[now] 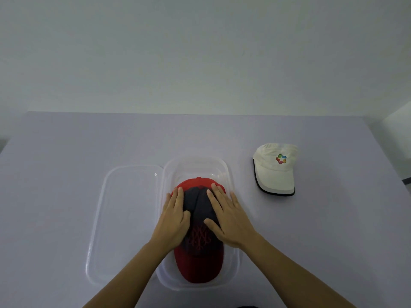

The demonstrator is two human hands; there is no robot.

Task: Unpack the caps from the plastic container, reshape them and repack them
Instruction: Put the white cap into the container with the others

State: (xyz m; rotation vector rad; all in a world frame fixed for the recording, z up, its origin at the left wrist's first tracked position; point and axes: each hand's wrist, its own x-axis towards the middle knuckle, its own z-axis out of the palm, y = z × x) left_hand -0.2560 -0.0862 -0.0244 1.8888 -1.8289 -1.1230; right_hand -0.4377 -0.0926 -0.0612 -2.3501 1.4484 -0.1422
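inside the clear plastic container (231, 174) lay a dark navy cap with a red brim (200, 258), over a red cap (200, 182). both the left hand (174, 221) and right hand (231, 221) rested flat, fingers spread, on its crown, grasping nothing. a white cap with a colourful logo (274, 172) sat well apart on the table's right.

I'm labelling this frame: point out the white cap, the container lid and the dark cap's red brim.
white cap (275, 167), head view, on its crown
container lid (126, 221), head view, on its flat middle
red brim (199, 267), head view, on its top
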